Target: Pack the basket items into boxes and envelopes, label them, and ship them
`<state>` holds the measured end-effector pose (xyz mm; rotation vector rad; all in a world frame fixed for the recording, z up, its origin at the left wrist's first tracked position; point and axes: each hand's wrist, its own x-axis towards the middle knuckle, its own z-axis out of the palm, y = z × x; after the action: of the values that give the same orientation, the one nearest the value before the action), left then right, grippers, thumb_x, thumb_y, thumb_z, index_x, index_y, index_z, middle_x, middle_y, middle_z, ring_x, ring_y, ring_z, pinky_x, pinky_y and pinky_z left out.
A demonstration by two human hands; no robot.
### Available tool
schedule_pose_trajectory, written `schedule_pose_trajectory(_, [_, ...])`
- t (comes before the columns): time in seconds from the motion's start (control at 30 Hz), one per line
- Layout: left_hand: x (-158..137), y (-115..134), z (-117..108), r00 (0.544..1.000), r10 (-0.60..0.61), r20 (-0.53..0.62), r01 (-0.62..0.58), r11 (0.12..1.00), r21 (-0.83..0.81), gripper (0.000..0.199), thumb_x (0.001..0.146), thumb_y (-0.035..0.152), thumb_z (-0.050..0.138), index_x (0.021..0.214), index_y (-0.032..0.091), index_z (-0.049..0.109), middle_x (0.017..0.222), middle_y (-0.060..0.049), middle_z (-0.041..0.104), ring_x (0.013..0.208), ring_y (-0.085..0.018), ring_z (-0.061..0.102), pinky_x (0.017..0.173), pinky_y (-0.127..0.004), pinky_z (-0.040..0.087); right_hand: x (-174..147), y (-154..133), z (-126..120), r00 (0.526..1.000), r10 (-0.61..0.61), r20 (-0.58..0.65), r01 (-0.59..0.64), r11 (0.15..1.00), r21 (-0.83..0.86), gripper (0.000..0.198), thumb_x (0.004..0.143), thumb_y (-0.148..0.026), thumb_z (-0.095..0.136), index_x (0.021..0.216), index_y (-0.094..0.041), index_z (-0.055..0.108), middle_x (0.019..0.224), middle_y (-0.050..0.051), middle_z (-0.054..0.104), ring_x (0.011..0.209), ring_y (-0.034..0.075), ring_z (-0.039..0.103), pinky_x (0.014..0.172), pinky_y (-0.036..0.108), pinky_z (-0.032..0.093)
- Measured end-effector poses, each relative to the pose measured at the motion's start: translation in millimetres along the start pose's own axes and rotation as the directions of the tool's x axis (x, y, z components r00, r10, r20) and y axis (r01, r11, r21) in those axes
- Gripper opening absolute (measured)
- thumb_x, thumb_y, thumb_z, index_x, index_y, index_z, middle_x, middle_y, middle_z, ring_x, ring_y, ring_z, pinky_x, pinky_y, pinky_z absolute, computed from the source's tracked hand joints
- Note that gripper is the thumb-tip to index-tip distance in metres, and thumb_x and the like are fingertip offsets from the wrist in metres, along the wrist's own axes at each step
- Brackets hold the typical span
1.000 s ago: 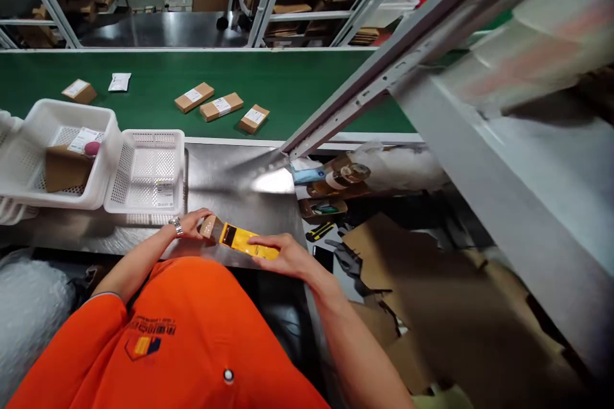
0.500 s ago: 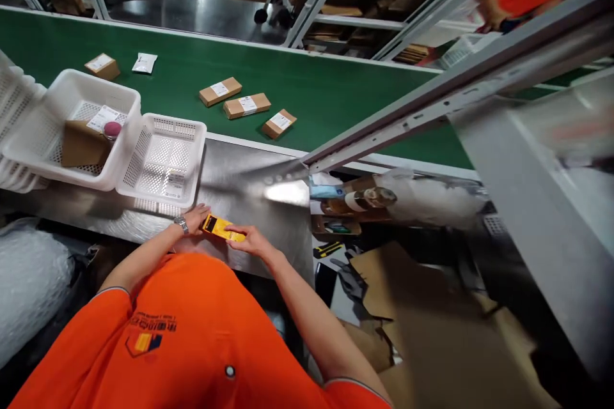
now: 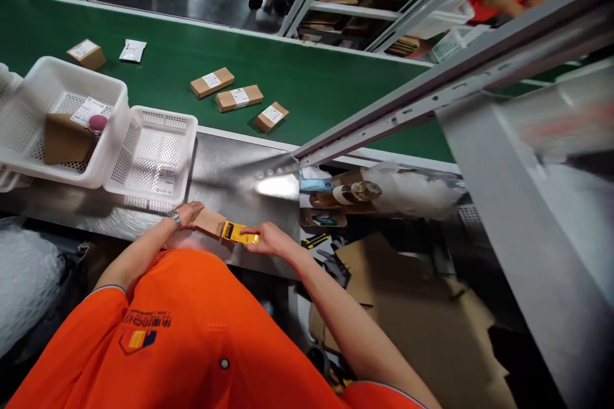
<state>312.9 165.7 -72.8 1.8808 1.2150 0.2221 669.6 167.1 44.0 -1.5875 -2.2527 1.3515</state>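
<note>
My left hand (image 3: 189, 214), a watch at its wrist, is closed on the left end of a small brown cardboard box (image 3: 210, 222) over the metal bench. The fingers of my right hand (image 3: 266, 238) grip the right end of a flat yellow package (image 3: 237, 232) with a dark patch at its left end. That dark end meets the right end of the box; whether it sits inside the box or against it, I cannot tell.
A shallow white basket (image 3: 188, 160) and a deeper one (image 3: 122, 92) stand left on the bench (image 3: 225, 153). Several parcels, including a brown box (image 3: 240, 98), lie on the green belt (image 3: 326, 89). A slanted metal post (image 3: 364, 108) and cardboard sheets (image 3: 398, 294) are to the right.
The yellow package has moved right with my right hand, and the brown box now shows between my hands. My left hand has shifted slightly left, and the view has moved a little.
</note>
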Motion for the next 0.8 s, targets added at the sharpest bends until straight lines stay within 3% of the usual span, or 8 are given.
schedule_pose_trajectory(0.1, [-1,1,-1,1.000,-0.002,-0.026,0.002,1.000,0.002,0.086,0.061,0.010,0.096,0.141,0.020,0.066,0.156,-0.015,0.066,0.146,-0.035,0.064,0.127,-0.048,0.050,21,-14,5,0.992,0.063,0.108,-0.049,0.991,-0.127,0.032,0.068,-0.026,0.085,0.099,-0.025,0.093,0.072,0.001,0.080,0.066,0.020,0.071,0.063,0.026,0.049])
schedule_pose_trajectory(0.2, [-4,1,0,0.998,-0.022,-0.052,0.023,1.000,0.015,0.087,0.064,0.010,0.095,0.144,0.021,0.064,0.160,-0.016,0.063,0.149,-0.035,0.062,0.129,-0.048,0.049,32,-11,-7,0.965,0.252,0.068,-0.229,0.942,-0.244,0.030,0.066,-0.020,0.089,0.096,-0.021,0.093,0.064,0.003,0.076,0.061,0.020,0.069,0.060,0.028,0.046])
schedule_pose_trajectory(0.3, [-4,0,6,0.994,-0.066,-0.090,0.069,0.997,0.031,0.089,0.070,0.014,0.095,0.151,0.019,0.059,0.164,-0.019,0.059,0.153,-0.034,0.059,0.132,-0.047,0.046,28,8,-31,0.933,0.345,-0.097,-0.359,0.890,-0.282,0.039,0.072,-0.023,0.092,0.110,-0.014,0.092,0.071,0.011,0.079,0.064,0.024,0.071,0.065,0.032,0.049])
schedule_pose_trajectory(0.43, [5,3,14,0.975,-0.133,-0.180,0.146,0.987,0.064,0.087,0.076,0.014,0.092,0.155,0.021,0.055,0.166,-0.018,0.056,0.155,-0.037,0.056,0.132,-0.051,0.046,24,31,-40,0.864,0.287,-0.414,-0.393,0.899,-0.196,0.071,0.092,-0.033,0.085,0.157,-0.011,0.068,0.110,0.021,0.084,0.093,0.030,0.079,0.085,0.036,0.055])
schedule_pose_trajectory(0.53, [13,10,15,0.967,-0.160,-0.197,0.182,0.979,0.098,0.085,0.077,0.014,0.092,0.154,0.018,0.055,0.162,-0.019,0.058,0.154,-0.039,0.056,0.132,-0.051,0.046,34,34,-15,0.800,0.286,-0.527,-0.405,0.906,-0.123,0.077,0.094,-0.026,0.080,0.164,-0.003,0.056,0.129,0.028,0.079,0.115,0.033,0.076,0.100,0.038,0.055])
schedule_pose_trajectory(0.67, [20,20,9,0.967,-0.177,-0.183,0.202,0.971,0.126,0.086,0.076,0.015,0.093,0.152,0.016,0.054,0.160,-0.022,0.058,0.149,-0.040,0.060,0.128,-0.050,0.049,56,21,48,0.738,0.300,-0.605,-0.299,0.948,0.105,0.070,0.102,-0.027,0.059,0.167,-0.002,0.049,0.156,0.031,0.065,0.146,0.036,0.062,0.122,0.044,0.048])
schedule_pose_trajectory(0.8, [26,32,6,0.973,-0.177,-0.150,0.201,0.966,0.165,0.084,0.074,0.018,0.095,0.148,0.016,0.056,0.158,-0.023,0.060,0.150,-0.040,0.059,0.126,-0.052,0.050,74,4,120,0.826,0.252,-0.504,-0.128,0.955,0.268,0.063,0.104,-0.035,0.051,0.162,-0.013,0.056,0.152,0.019,0.072,0.143,0.028,0.068,0.121,0.041,0.054])
